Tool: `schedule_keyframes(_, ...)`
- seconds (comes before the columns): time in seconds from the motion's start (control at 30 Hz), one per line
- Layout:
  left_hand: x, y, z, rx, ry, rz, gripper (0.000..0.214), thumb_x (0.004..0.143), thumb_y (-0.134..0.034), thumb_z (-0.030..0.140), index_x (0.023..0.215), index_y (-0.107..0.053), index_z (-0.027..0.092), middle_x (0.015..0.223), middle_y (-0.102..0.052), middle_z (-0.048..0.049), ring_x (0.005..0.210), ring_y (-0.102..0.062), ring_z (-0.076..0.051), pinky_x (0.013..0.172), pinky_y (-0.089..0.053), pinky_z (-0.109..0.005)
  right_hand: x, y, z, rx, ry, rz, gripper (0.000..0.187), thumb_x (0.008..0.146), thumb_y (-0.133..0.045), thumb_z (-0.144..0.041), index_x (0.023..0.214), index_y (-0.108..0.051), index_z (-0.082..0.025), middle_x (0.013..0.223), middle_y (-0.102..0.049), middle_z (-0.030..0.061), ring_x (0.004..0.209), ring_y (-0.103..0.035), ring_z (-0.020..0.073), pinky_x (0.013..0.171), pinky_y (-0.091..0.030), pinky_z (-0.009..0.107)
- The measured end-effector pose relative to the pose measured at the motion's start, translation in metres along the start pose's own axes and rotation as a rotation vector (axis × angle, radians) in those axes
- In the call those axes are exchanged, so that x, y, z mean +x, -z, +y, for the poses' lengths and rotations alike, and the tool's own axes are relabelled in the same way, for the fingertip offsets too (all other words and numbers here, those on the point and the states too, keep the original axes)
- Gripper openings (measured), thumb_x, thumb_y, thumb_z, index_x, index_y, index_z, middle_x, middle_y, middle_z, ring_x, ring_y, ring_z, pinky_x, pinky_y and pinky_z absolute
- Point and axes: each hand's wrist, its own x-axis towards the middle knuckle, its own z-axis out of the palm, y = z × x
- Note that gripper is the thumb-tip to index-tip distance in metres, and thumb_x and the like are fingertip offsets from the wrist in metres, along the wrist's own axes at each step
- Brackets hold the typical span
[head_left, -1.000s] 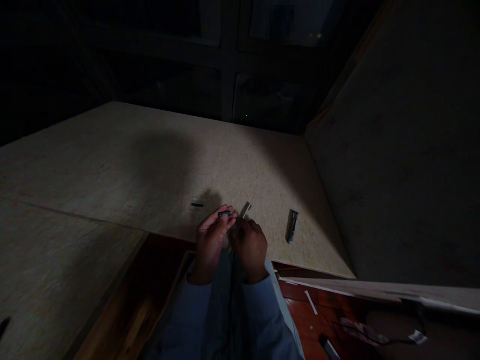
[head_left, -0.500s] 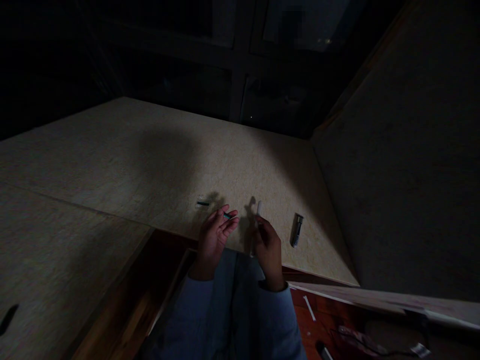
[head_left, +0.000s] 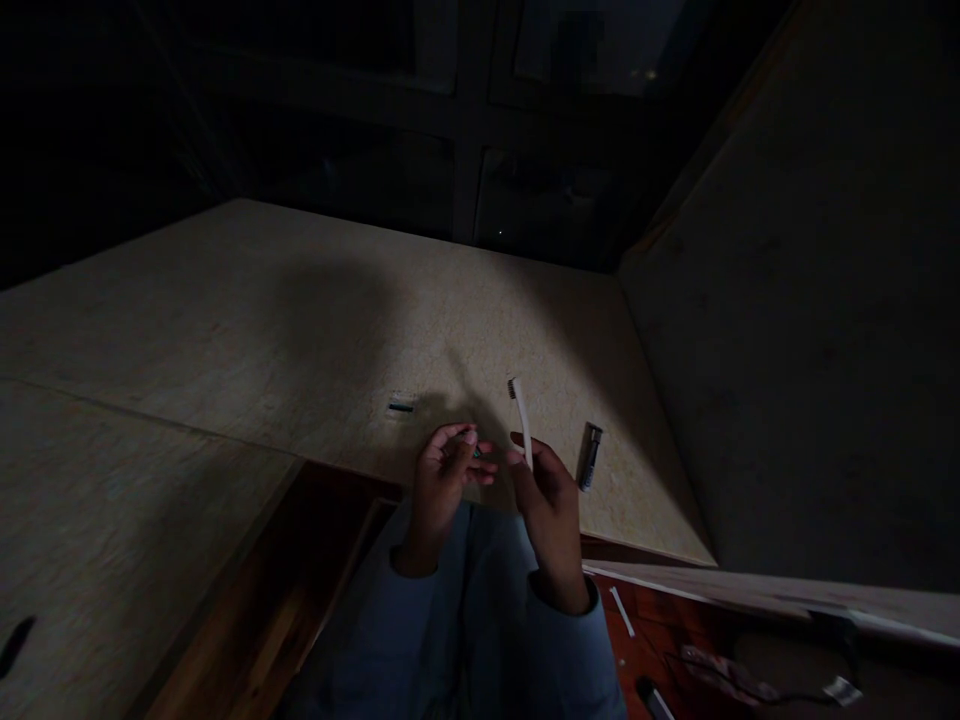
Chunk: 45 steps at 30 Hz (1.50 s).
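Note:
In the head view, my right hand (head_left: 551,500) is closed around a white toothbrush (head_left: 524,420), which stands nearly upright with its dark bristles at the top, facing left. My left hand (head_left: 442,485) pinches a small dark green piece (head_left: 477,451); fingers hide most of it, so its kind does not show. The two hands are close together but apart, over the table's front edge. Beyond my left hand lies a small clear packet or case (head_left: 400,406) with a dark green strip in it. To the right of my right hand lies a slim dark object (head_left: 591,457) with a silvery end.
The light stone-patterned tabletop (head_left: 450,310) is dim and meets a dark panel (head_left: 795,330) on the right. A black item (head_left: 15,645) lies at far left. Below right, a white strip (head_left: 622,611) lies on the reddish floor, near a cable and a pinkish bag (head_left: 727,672).
My right hand has turned and raised the toothbrush, so its bristles now show. My left hand has moved right, its thumb folding over the green piece.

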Motion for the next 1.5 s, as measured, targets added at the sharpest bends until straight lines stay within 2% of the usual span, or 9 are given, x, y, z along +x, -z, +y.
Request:
schedule_keyframes(0.13, -0.005, -0.005, -0.002, 0.034, 0.001, -0.029, 0.063, 0.063, -0.084, 0.057, 0.099, -0.061, 0.011, 0.087, -0.074, -0.0114, 0.065, -0.069, -0.018, 0.049, -0.055, -0.024, 0.001, 0.002, 0.001, -0.076, -0.021, -0.095, 0.032, 0.086, -0.067, -0.041, 0.107, -0.072, -0.018, 0.083, -0.07, 0.0033, 0.073, -0.061, 0.017, 0.066, -0.048, 0.026)
schedule_keyframes(0.23, -0.009, -0.006, -0.001, 0.014, 0.037, -0.061, 0.058, 0.065, -0.084, 0.054, 0.099, -0.063, 0.012, 0.104, -0.073, -0.015, 0.071, -0.071, -0.02, 0.052, -0.058, -0.026, 0.002, 0.007, 0.007, -0.181, -0.016, -0.085, 0.032, 0.086, -0.067, -0.042, 0.106, -0.072, -0.017, 0.074, -0.067, 0.0011, 0.061, -0.053, 0.014, 0.058, -0.043, 0.025)
schedule_keyframes(0.37, -0.012, -0.008, 0.003, 0.03, 0.051, -0.092, 0.055, 0.062, -0.086, 0.051, 0.094, -0.067, 0.011, 0.119, -0.068, -0.0149, 0.074, -0.07, -0.017, 0.053, -0.059, -0.026, 0.002, 0.01, 0.009, -0.186, 0.023, -0.043, 0.028, 0.086, -0.067, -0.041, 0.099, -0.074, -0.017, 0.073, -0.067, 0.0013, 0.061, -0.055, 0.0135, 0.057, -0.042, 0.024)
schedule_keyframes(0.5, -0.014, -0.01, 0.005, 0.063, 0.066, -0.109, 0.056, 0.061, -0.087, 0.052, 0.095, -0.068, 0.011, 0.116, -0.069, -0.0135, 0.077, -0.069, -0.017, 0.054, -0.059, -0.025, 0.002, 0.01, 0.005, -0.179, 0.043, -0.061, 0.026, 0.087, -0.066, -0.039, 0.095, -0.075, -0.017, 0.074, -0.07, 0.0019, 0.063, -0.059, 0.0137, 0.058, -0.044, 0.022)
schedule_keyframes(0.83, -0.013, -0.01, 0.002, 0.12, 0.05, -0.139, 0.062, 0.061, -0.086, 0.056, 0.097, -0.066, 0.01, 0.079, -0.07, -0.0064, 0.065, -0.067, -0.016, 0.052, -0.058, -0.024, 0.003, 0.018, 0.005, -0.268, 0.069, -0.177, 0.024, 0.088, -0.065, -0.035, 0.094, -0.077, -0.017, 0.072, -0.07, 0.001, 0.06, -0.059, 0.0124, 0.057, -0.043, 0.021)
schedule_keyframes(1.07, -0.014, -0.01, 0.003, 0.147, 0.049, -0.171, 0.058, 0.063, -0.084, 0.056, 0.095, -0.066, 0.012, 0.078, -0.07, -0.0061, 0.064, -0.067, -0.016, 0.051, -0.055, -0.023, 0.005, 0.019, 0.005, -0.314, 0.087, -0.211, 0.022, 0.088, -0.063, -0.033, 0.092, -0.077, -0.015, 0.071, -0.069, 0.0009, 0.06, -0.06, 0.0122, 0.059, -0.044, 0.02)
schedule_keyframes(1.3, -0.012, -0.007, -0.002, 0.095, 0.013, -0.264, 0.055, 0.071, -0.08, 0.058, 0.097, -0.071, 0.011, 0.094, -0.072, -0.012, 0.084, -0.069, -0.02, 0.069, -0.058, -0.027, 0.004, 0.021, 0.004, -0.206, 0.074, -0.167, 0.024, 0.089, -0.062, -0.034, 0.097, -0.076, -0.016, 0.079, -0.072, 0.0031, 0.067, -0.065, 0.0144, 0.063, -0.048, 0.021)
schedule_keyframes(1.4, -0.007, -0.002, -0.004, 0.091, 0.072, -0.297, 0.063, 0.07, -0.075, 0.067, 0.095, -0.071, 0.01, 0.091, -0.071, -0.0129, 0.081, -0.069, -0.022, 0.069, -0.058, -0.032, 0.003, 0.024, 0.007, -0.207, 0.081, -0.19, 0.023, 0.09, -0.062, -0.034, 0.098, -0.075, -0.017, 0.083, -0.073, 0.004, 0.078, -0.069, 0.017, 0.072, -0.051, 0.023)
schedule_keyframes(1.5, -0.003, 0.005, -0.004, 0.137, 0.16, -0.383, 0.066, 0.07, -0.073, 0.071, 0.09, -0.072, 0.008, 0.081, -0.069, -0.0113, 0.071, -0.067, -0.019, 0.068, -0.056, -0.032, 0.003, 0.028, 0.01, -0.251, 0.105, -0.22, 0.021, 0.09, -0.064, -0.034, 0.095, -0.075, -0.017, 0.08, -0.073, 0.0033, 0.076, -0.069, 0.0169, 0.069, -0.05, 0.023)
